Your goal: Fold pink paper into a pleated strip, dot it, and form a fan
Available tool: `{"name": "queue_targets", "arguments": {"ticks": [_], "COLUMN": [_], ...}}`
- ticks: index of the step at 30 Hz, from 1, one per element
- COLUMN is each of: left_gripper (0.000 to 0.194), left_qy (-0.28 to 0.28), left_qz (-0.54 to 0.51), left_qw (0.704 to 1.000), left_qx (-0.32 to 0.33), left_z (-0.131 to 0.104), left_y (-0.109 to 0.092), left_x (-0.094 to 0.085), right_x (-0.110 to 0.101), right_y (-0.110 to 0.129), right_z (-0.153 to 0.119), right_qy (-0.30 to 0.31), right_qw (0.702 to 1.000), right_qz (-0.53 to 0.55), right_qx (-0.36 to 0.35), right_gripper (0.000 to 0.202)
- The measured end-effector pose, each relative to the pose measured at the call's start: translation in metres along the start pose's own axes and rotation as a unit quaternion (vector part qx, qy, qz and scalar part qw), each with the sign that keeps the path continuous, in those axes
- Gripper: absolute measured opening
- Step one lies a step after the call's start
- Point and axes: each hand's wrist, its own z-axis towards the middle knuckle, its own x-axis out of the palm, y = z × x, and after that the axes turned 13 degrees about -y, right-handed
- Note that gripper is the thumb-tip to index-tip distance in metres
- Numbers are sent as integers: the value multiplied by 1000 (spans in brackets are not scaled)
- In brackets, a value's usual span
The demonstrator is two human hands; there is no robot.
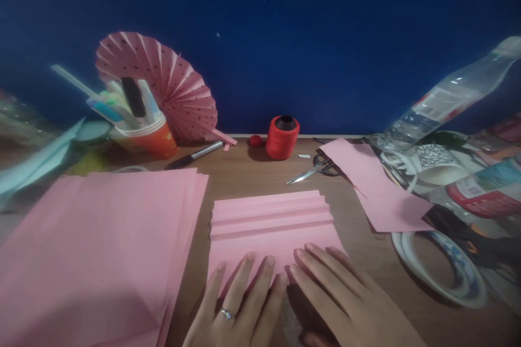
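A sheet of pink paper [272, 246] lies on the table in front of me, with several accordion pleats across its far part. My left hand [244, 303], wearing a ring, rests its spread fingers on the sheet's near left part. On the near right part lie the outstretched fingers of my right hand [337, 293]. The hands are side by side, their index fingertips close together. The sheet's near edge is mostly hidden beneath them, and the left thumb does not show.
A stack of pink paper [122, 227] lies at left. Behind are a cup of pens [150, 138], a pleated pink fan [179, 87], a marker [195, 155] and red thread [282, 141]. Scissors [311, 169], pink offcuts [378, 195], a tape roll [468, 287] and bottles [448, 92] stand right.
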Motion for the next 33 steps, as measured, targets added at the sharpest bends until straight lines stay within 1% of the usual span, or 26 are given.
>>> {"name": "queue_targets", "arguments": {"ticks": [2,6,14,19,23,29,33], "left_gripper": [39,41,41,40,42,40,40], "left_qy": [-8,-4,5,10,22,25,33], "left_qz": [1,0,-1,-2,4,12,5], "left_qw": [1000,1000,1000,1000,1000,999,999], "left_qx": [-19,23,24,6,21,25,16], "left_z": [0,1,2,3,5,5,4], "left_y": [-1,2,4,2,3,3,1], "left_x": [1,0,-4,-5,-7,-11,-11], "right_x": [0,-1,-1,3,2,4,5], "right_y": [1,1,2,8,6,2,2], "right_z": [0,1,0,-4,-3,-3,-3], "right_qy": [1,8,10,-7,1,-37,-49], "right_qw": [1000,1000,1000,998,1000,999,999], "right_qz": [3,6,11,13,14,13,8], "right_qx": [3,8,12,59,27,19,13], "right_gripper": [42,44,44,45,42,40,38]}}
